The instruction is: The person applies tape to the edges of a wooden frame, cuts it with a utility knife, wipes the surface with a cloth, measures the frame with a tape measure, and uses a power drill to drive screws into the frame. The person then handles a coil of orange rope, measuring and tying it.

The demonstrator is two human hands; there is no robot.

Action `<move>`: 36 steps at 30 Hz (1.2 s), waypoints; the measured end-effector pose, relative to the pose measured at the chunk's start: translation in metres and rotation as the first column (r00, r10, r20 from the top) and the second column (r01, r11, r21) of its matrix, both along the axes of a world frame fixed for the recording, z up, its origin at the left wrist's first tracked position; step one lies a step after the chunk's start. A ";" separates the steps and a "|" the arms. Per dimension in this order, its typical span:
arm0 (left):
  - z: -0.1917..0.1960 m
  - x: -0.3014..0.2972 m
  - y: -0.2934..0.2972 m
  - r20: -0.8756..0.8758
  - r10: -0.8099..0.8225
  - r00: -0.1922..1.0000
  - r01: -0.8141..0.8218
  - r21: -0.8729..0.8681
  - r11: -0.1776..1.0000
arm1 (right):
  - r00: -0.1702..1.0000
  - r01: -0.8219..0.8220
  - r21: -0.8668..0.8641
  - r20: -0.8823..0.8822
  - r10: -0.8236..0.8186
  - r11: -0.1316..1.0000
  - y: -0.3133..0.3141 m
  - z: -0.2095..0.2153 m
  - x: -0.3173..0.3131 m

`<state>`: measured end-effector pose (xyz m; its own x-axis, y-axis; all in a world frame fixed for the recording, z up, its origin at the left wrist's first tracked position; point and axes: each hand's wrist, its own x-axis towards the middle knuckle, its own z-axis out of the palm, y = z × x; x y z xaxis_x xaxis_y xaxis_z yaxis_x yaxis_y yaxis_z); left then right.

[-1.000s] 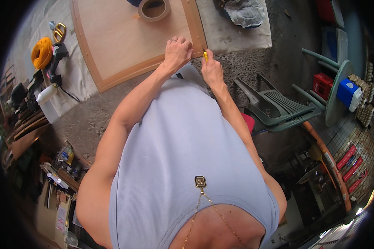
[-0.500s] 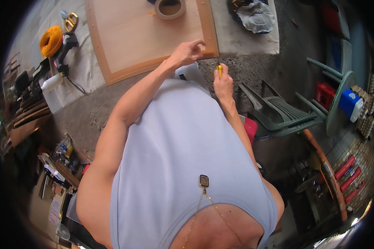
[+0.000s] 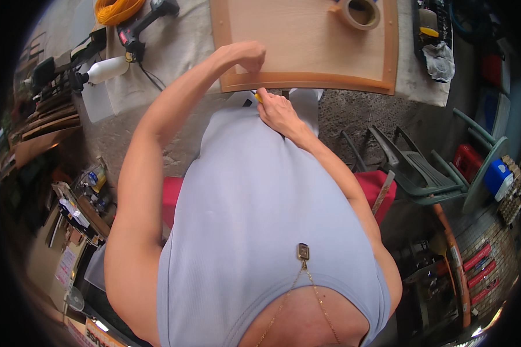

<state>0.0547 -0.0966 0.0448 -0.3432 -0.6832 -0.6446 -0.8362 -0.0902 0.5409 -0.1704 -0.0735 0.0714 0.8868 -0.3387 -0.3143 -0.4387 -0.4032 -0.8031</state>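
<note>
A pale flat panel (image 3: 307, 43) edged with brown tape (image 3: 307, 80) lies on the cloth-covered table. Over its near left corner is my left hand (image 3: 250, 56), fingers curled in a loose fist. Whatever they may pinch is hidden beneath the hand. My right hand (image 3: 281, 113) is just below the panel's near edge, wrapped round a yellow-handled knife (image 3: 258, 98). The knife's tip points up toward the panel edge, and most of its handle is covered by my fingers. A wide roll of brown tape (image 3: 367, 23) rests on the panel's far right part.
Left on the table are a coil of orange cord (image 3: 113, 10), a corded power tool (image 3: 136, 37) and a white bottle (image 3: 107, 69). A crumpled grey cloth (image 3: 439, 62) lies right, by a dark tray (image 3: 425, 17). A green plastic chair (image 3: 417, 170) stands on the floor.
The view has shifted left, so the panel appears farther right. My right hand has moved left with the knife, from the panel's right corner toward its left one. My left hand's fingers have curled in.
</note>
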 end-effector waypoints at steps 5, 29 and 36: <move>-0.006 0.001 0.010 0.096 -0.051 0.994 0.062 -0.122 0.991 | 0.964 0.261 0.017 -0.060 -0.260 0.965 0.072 -0.008 0.054; -0.009 0.009 0.006 0.014 -0.117 0.993 0.118 -0.117 0.986 | 0.842 0.468 -0.194 -0.198 -0.502 0.862 0.116 -0.013 0.099; 0.000 0.010 0.008 0.028 -0.095 0.995 0.097 -0.115 0.989 | 0.828 0.506 -0.146 -0.193 -0.526 0.850 0.131 -0.012 0.085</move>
